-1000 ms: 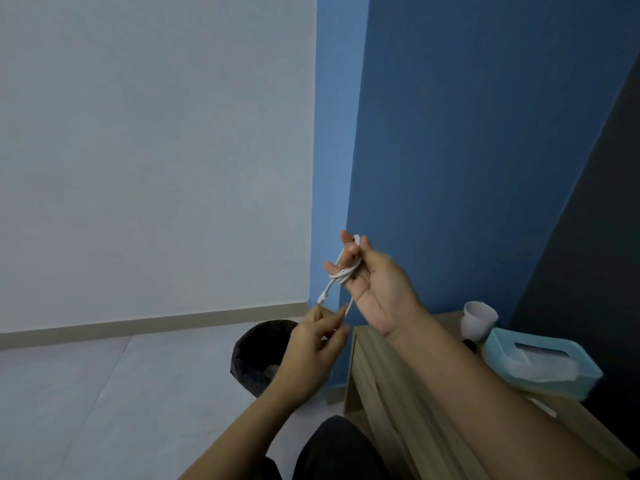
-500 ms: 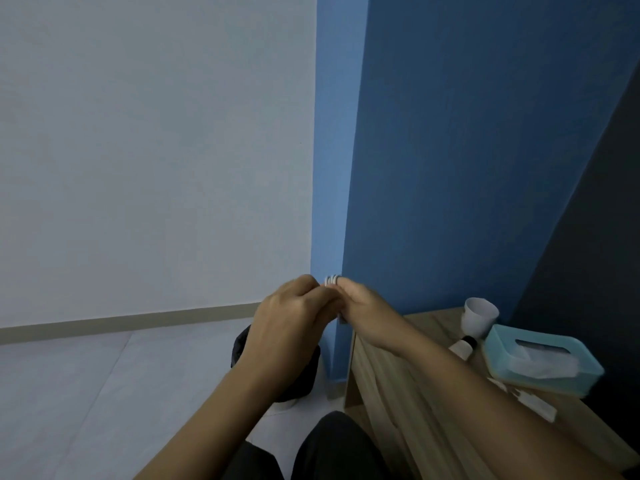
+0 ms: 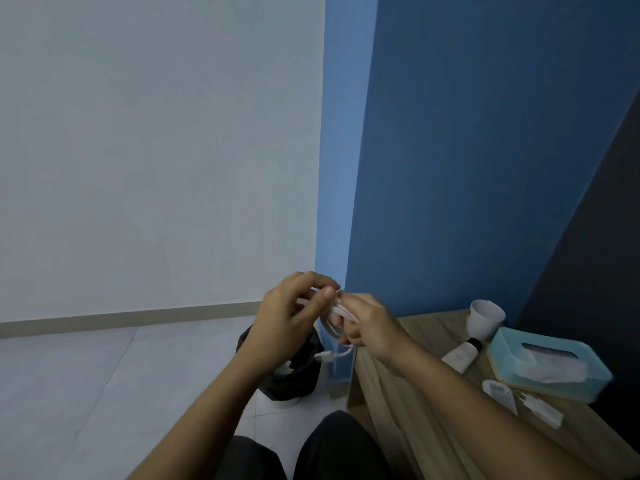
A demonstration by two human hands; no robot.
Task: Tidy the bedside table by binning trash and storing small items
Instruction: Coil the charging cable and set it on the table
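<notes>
At lower right, the bedside table point(image 3: 429, 327) shows matt, pale wood grain, and the teal tissue box point(image 3: 547, 368) on it looks like smooth plastic with soft white paper showing. The white cable point(image 3: 337, 315) at centre appears smooth and slightly glossy, while the black bin liner point(image 3: 298, 375) below looks thin, crinkled plastic.

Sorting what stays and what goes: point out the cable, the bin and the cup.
cable point(image 3: 341, 311), head view, coiled white loops between the hands
bin point(image 3: 299, 382), head view, black outer wall
cup point(image 3: 483, 322), head view, white side wall

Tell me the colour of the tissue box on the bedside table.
Light teal tissue box, seen in the head view.
</notes>
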